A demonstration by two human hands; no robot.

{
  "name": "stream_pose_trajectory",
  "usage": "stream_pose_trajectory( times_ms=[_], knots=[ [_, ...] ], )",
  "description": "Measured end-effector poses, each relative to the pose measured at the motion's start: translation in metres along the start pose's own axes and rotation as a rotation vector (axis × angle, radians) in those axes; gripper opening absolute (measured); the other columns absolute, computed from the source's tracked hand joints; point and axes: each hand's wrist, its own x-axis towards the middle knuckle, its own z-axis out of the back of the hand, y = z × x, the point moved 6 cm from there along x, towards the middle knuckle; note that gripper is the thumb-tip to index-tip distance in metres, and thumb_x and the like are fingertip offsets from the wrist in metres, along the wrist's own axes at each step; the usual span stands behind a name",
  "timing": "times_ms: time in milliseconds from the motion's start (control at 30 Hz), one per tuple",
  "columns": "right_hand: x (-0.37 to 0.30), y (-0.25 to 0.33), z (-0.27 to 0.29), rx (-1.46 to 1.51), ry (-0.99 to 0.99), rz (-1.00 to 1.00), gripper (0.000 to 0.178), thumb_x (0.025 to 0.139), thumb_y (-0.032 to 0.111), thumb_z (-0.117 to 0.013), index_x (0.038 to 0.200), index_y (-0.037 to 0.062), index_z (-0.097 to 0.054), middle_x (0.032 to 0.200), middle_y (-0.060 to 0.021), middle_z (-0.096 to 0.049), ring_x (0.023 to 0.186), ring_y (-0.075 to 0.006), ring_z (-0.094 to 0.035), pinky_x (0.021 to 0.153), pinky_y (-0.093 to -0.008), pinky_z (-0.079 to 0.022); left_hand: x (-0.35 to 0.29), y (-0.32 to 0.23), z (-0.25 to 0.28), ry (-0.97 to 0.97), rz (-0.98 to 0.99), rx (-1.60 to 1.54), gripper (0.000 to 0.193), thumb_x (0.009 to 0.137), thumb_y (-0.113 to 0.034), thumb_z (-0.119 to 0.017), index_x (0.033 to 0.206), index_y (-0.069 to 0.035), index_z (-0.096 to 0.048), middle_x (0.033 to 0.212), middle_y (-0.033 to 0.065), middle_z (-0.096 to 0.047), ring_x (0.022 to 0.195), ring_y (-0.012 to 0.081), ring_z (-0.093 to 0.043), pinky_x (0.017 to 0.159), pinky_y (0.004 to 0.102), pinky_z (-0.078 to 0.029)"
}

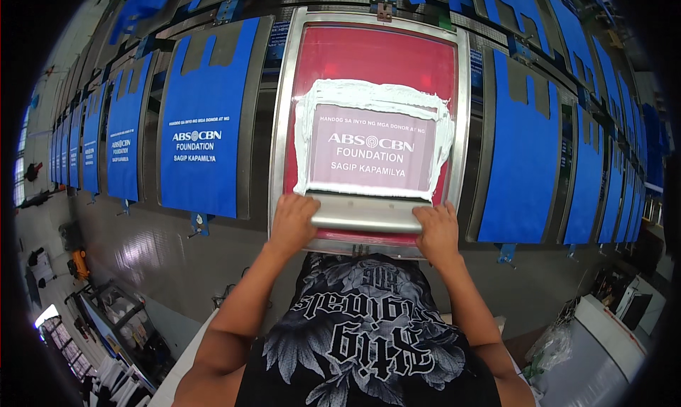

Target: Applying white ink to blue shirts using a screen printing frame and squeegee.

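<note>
A screen printing frame [279, 123] with metal edges and red mesh lies in front of me. Across its near part rests a metal squeegee [365, 214], gripped at both ends. My left hand [295, 221] is closed round its left end, and my right hand [437, 226] round its right end. Thick white ink [355, 93] borders the lettered stencil area [372, 148], heaviest along the far side, with a thin line just beyond the squeegee's blade. Whatever lies under the screen is mostly hidden.
A blue bag with white print [202, 134] lies on the board to the left, with more printed ones beyond. Right of the frame, a plain blue bag [518, 159] heads another row. Metal clamps [383, 6] join the far rail. A pale box [603, 343] stands at lower right.
</note>
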Motion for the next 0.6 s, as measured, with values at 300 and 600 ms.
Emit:
stream_pose_trajectory(
  times_ms=[300, 600],
  knots=[
    [0.170, -0.045, 0.043, -0.124, 0.145, -0.046, 0.036, 0.064, 0.007, -0.062, 0.099, 0.0128, -0.070, 0.092, -0.0148, -0.068, 0.087, -0.0337, -0.065, 0.080, -0.0421, -0.051, 0.181, 0.057, 0.034, 0.114, 0.152, 0.038, 0.035, 0.064, -0.024, -0.079, 0.093, -0.007, -0.069, 0.087, 0.0169, -0.068, 0.083, 0.0340, -0.065, 0.076, 0.0403, -0.051],
    [0.172, -0.003, 0.077, 0.010, 0.209, -0.033, 0.045, 0.062, 0.006, -0.057, 0.106, 0.0095, -0.068, 0.095, -0.0206, -0.066, 0.093, -0.0348, -0.064, 0.083, -0.0405, -0.051, 0.007, 0.027, 0.069, -0.344, 0.274, -0.077, 0.049, 0.079, -0.030, -0.073, 0.115, 0.000, -0.059, 0.099, 0.0178, -0.066, 0.092, 0.0345, -0.063, 0.084, 0.0422, -0.048]
  ],
)
